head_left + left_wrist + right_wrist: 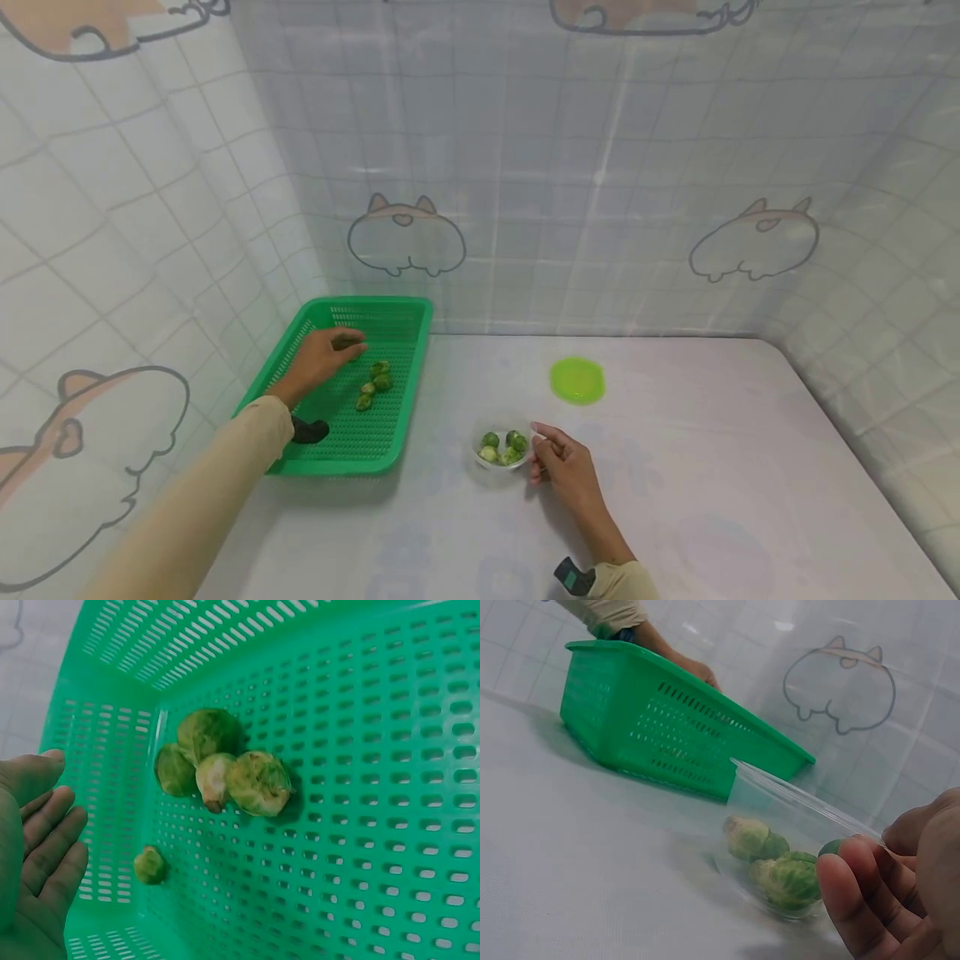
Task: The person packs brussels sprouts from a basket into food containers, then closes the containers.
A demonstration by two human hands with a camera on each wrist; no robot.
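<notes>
My left hand hovers inside the green basket, fingers loosely extended and nothing between them. The left wrist view shows a cluster of Brussels sprouts on the basket floor, with a smaller sprout apart from them and nearer the fingers. With thumb and fingers, my right hand pinches the rim of a clear plastic bowl standing on the table. Several Brussels sprouts lie in that bowl; my fingers partly hide one in the right wrist view.
A bright green round lid or dish lies on the white table, behind and right of the bowl. Tiled-pattern sheeting with cartoon animals hangs at the back and both sides. The basket stands close to the left sheet.
</notes>
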